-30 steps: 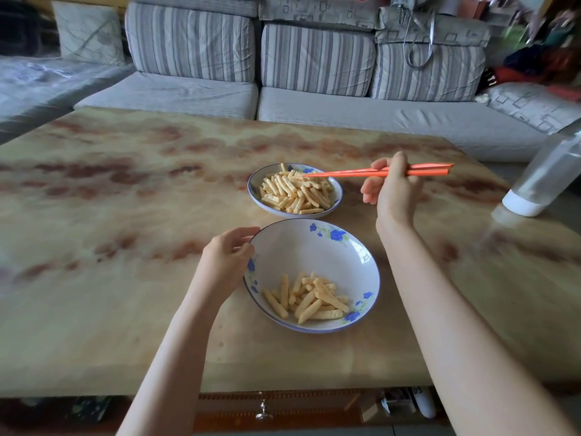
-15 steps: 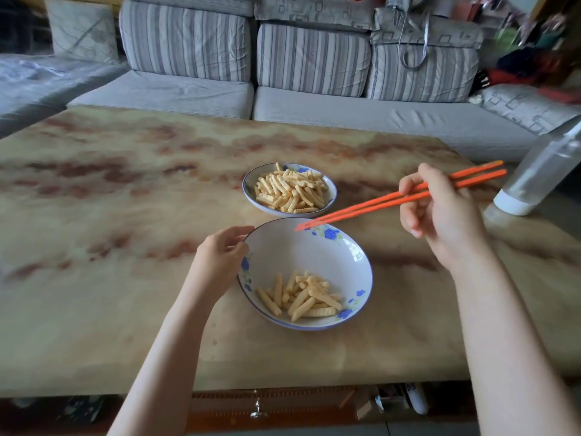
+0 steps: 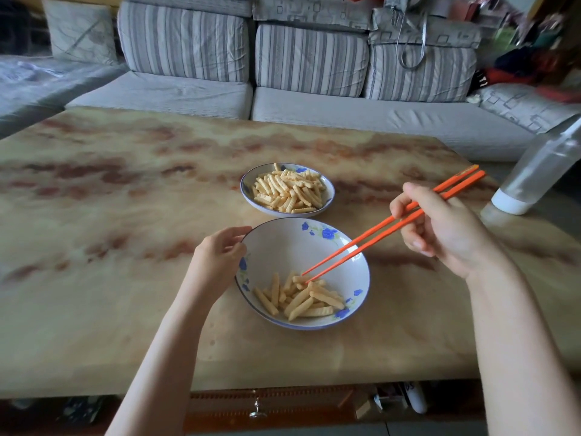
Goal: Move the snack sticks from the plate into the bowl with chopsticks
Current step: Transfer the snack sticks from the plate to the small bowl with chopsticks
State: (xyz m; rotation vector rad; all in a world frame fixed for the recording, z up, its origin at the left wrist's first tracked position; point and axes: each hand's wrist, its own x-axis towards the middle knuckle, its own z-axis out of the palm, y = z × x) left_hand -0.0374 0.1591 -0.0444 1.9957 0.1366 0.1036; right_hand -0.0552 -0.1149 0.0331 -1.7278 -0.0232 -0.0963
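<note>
Grey striped sofa (image 3: 311, 61) cushions stood behind the marbled tabletop (image 3: 125, 278). From the head camera, the plate (image 3: 283, 247) sat midway across, nearer the front edge. The bowl (image 3: 248, 196) was just behind it, heaped full. The left hand (image 3: 217, 259) curled round the plate's left rim. The right hand (image 3: 446, 231) gripped the orange chopsticks (image 3: 377, 228), their tips slightly parted among the snack sticks (image 3: 301, 300) on the plate. A bottle (image 3: 540, 171) was at the right edge.
</note>
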